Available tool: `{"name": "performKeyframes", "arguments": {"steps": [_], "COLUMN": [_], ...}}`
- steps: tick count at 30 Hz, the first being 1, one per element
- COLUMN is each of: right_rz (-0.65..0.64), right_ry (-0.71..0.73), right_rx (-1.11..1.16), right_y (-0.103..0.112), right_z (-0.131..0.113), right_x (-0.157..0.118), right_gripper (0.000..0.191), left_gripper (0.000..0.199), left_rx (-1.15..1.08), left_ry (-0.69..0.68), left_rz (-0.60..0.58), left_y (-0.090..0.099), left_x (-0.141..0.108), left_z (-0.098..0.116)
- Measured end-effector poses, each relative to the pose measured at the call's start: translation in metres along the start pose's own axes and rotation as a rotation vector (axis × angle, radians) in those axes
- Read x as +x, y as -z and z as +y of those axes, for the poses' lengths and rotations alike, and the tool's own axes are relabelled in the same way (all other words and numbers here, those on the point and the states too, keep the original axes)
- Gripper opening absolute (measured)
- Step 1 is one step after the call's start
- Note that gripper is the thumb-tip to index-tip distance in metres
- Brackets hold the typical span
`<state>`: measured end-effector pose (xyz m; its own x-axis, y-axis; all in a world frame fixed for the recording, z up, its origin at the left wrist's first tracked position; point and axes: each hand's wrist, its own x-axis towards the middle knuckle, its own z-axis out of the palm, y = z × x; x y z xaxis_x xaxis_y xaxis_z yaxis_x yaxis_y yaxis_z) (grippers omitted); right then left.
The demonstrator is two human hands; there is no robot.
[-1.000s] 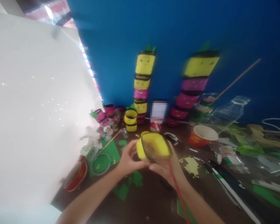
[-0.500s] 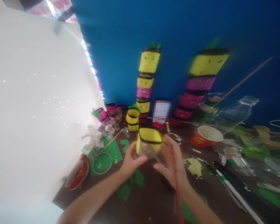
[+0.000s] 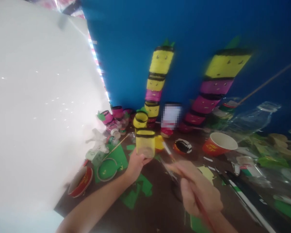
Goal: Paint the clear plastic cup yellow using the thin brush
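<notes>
My left hand [image 3: 135, 166] holds a small clear plastic cup [image 3: 145, 142], painted yellow with a black rim, by its lower part. The paint thins out toward the bottom, where the plastic shows through. My right hand [image 3: 200, 186], smeared by motion, grips a red-handled paintbrush [image 3: 168, 150]. The brush's tip end is close to a patch of yellow paint [image 3: 159, 143], partly hidden behind the cup. A dish of black paint [image 3: 182, 146] stands to the right of it. Scissors [image 3: 170, 173] lie under the right hand, partly covered.
Stacked yellow and pink figures [image 3: 155, 84] stand against the blue wall. A red paper cup [image 3: 219, 144], clear bottle [image 3: 255, 119] and markers [image 3: 249, 200] are at right. Green scraps [image 3: 133, 194], a clear ring [image 3: 107, 170] and a red bowl [image 3: 80, 182] are at left.
The cup has gone from both hands to my left hand alone, slightly left and more upright. My right hand has moved right and down and now points the brush forward toward the paint.
</notes>
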<state>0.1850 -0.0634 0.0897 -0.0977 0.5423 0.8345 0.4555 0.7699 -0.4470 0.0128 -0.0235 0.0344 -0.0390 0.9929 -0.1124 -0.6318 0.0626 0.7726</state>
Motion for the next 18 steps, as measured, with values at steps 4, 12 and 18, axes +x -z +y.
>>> {"name": "performKeyframes", "arguments": {"steps": [4,12,18], "right_rz": [-0.054,-0.090,-0.179], "right_ry": [0.045,-0.569,-0.716], "right_rx": [0.000,0.017,0.060], "right_y": [-0.002,-0.007,-0.022], "right_z": [0.003,0.041,0.072], "right_x": [0.005,0.022,0.039], "right_gripper": [0.034,0.020,0.016], "left_gripper": [0.044,0.043,0.041], "left_rx": [-0.036,0.013,0.053], "left_ry": [-0.039,-0.172,-0.144], "left_rz": [-0.007,-0.033,0.032], "left_y": [0.007,0.017,0.016], "left_x": [0.006,0.010,0.013], "left_z": [0.001,-0.003,-0.006]}}
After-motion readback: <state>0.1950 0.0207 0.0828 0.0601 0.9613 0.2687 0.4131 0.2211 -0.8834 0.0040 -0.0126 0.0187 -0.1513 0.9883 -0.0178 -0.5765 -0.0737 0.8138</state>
